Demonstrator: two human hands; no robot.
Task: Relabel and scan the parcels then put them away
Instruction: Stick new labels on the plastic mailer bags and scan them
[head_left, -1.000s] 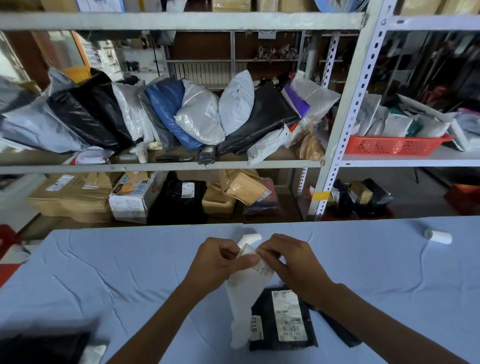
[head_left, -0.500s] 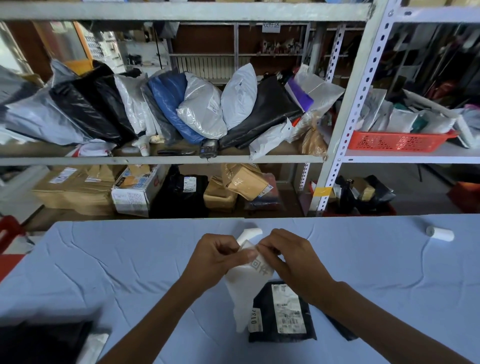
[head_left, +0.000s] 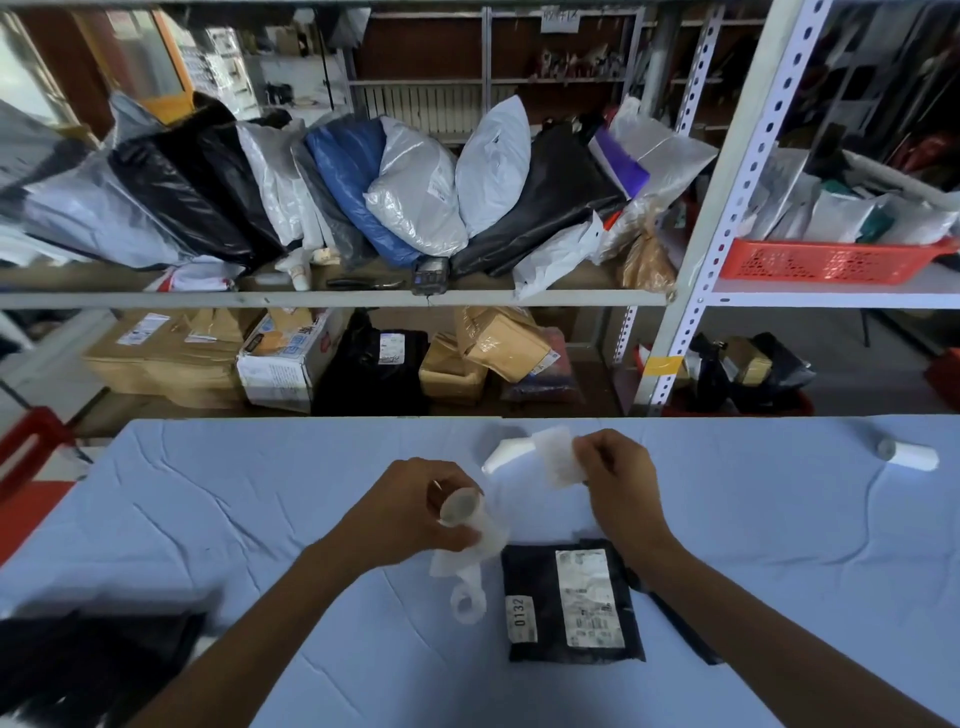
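A black parcel (head_left: 540, 582) lies flat on the blue table (head_left: 208, 519), bearing a white shipping label (head_left: 589, 597) and a small "0132" sticker (head_left: 521, 618). My left hand (head_left: 410, 512) grips a label roll (head_left: 460, 506) just left of the parcel, and a loose backing strip (head_left: 467, 577) curls down from it. My right hand (head_left: 618, 480) pinches a single white label (head_left: 558, 457) above the parcel. A white cylinder (head_left: 504, 452) lies on the table behind my hands.
Another white roll (head_left: 909, 456) lies at the table's far right. A dark bag (head_left: 88, 665) sits at the near left corner. Shelves behind hold several poly-bag parcels (head_left: 415, 192), a handheld scanner (head_left: 430, 274), cardboard boxes (head_left: 280, 358) and a red basket (head_left: 826, 262).
My hands have pulled apart: the right hand has peeled a label off and lifted it right, while the left hand has drawn the roll down and left.
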